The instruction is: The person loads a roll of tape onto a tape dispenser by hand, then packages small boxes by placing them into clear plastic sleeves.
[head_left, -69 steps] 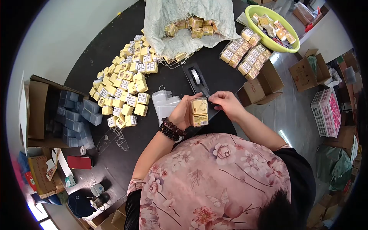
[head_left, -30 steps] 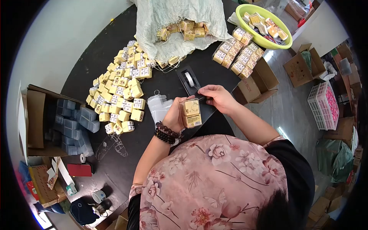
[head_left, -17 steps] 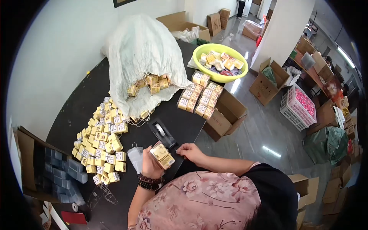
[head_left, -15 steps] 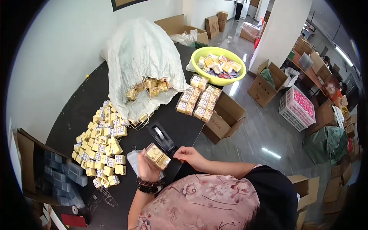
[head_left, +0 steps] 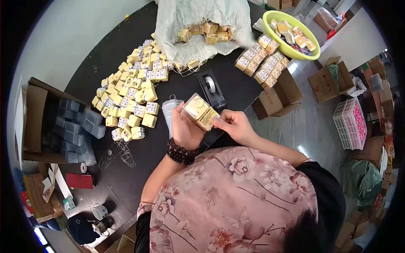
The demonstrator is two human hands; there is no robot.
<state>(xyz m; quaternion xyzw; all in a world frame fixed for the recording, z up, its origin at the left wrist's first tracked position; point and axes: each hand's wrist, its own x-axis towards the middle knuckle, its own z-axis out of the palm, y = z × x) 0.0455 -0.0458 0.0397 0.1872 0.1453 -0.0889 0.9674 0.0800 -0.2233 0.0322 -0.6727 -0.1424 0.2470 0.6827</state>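
Note:
My left hand (head_left: 186, 128), with dark bead bracelets at its wrist, holds a clear-wrapped pack of yellow boxes (head_left: 200, 111) in front of my body. The thumb and fingers of my right hand (head_left: 234, 125) pinch the lower right end of the same pack. Just beyond the pack lies a black tape dispenser (head_left: 216, 100) with a white roll. Clear plastic sleeves (head_left: 168, 110) lie left of my left hand. A large heap of small yellow boxes (head_left: 124, 99) spreads over the dark table (head_left: 93, 67) farther left.
A whitish woven sack (head_left: 198, 12) with packs at its mouth stands at the back. Wrapped packs (head_left: 262, 60) lie beside a yellow-green basin (head_left: 311, 55). Left is a carton (head_left: 37, 118) of clear cases; a red item (head_left: 79, 180) lies near it. Cartons and a white crate (head_left: 344, 126) stand right.
My right hand has moved from beside the dispenser onto the pack, which is now tilted between both hands. The view has swung down again after looking farther up the room.

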